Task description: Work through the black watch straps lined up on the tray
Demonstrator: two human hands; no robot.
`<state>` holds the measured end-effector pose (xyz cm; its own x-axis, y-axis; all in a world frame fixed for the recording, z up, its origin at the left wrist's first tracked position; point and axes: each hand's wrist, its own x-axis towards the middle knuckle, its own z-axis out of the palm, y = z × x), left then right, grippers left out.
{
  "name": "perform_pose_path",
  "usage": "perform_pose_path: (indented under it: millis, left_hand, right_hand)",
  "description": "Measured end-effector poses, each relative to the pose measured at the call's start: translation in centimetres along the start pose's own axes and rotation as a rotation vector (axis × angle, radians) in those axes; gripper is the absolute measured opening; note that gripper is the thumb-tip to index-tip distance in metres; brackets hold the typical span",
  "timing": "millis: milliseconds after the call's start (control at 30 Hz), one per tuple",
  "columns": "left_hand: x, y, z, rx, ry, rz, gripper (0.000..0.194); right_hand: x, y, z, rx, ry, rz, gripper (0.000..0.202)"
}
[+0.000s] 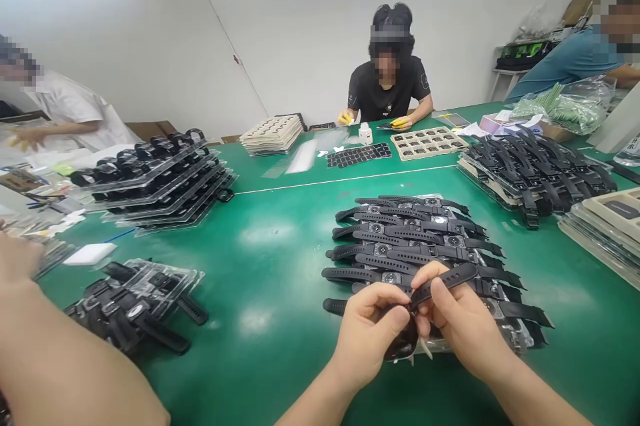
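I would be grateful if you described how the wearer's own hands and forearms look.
The left hand and right hand are ungloved, and both forearms are bare as far as they show, with no sleeve in view. No bracelet, cable or marking is visible on either wrist.

Black on Green

The table [270, 293] is green, crossed by a white line [345, 181]. The held strap [457, 275] is black and dotted with holes; black too are the near watches [417, 240], their backs [383, 249] patched silvery grey. On the far side, a cream tray [434, 153] shows a grid of dark pieces [434, 142], and a black shirt [363, 86] bears pale print [425, 81]. The far-right shirt [560, 63] is blue, the far-left shirt [75, 99] white.
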<state>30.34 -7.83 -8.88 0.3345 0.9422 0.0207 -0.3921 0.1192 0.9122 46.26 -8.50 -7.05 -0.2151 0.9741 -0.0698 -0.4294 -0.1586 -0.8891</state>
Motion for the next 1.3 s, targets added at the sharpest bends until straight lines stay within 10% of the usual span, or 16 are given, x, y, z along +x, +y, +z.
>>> perform_pose_path:
  millis: [333,600,800,900,1100,1300]
  left_hand:
    - [-0.1,0.0,0.2,-0.116,-0.075,-0.094,0.032]
    - [-0.5,0.2,0.1,0.704,0.115,0.669,0.012]
    - [-0.5,0.5,0.0,0.847,0.053,0.840,0.018]
    - [-0.5,0.9,0.2,0.847,0.061,0.755,0.017]
    - [-0.5,1.0,0.0,0.305,0.187,0.112,0.036]
    - [-0.4,0.5,-0.2,0.293,0.263,0.096,0.045]
  right_hand:
    - [0.1,0.1,0.0,-0.024,-0.003,-0.021,0.042]
    - [0.0,0.1,-0.5,-0.164,0.022,-0.037,0.037]
    - [-0.2,0.1,-0.9,-0.361,0.009,-0.133,0.037]
    - [-0.2,-0.2,-1.5,-0.568,-0.108,-0.291,0.040]
    - [0.3,-0.8,-1.8,-0.895,-0.311,-0.378,0.047]
    - [0.2,-0.7,-1.4,-1.139,-0.351,-0.352,0.057]
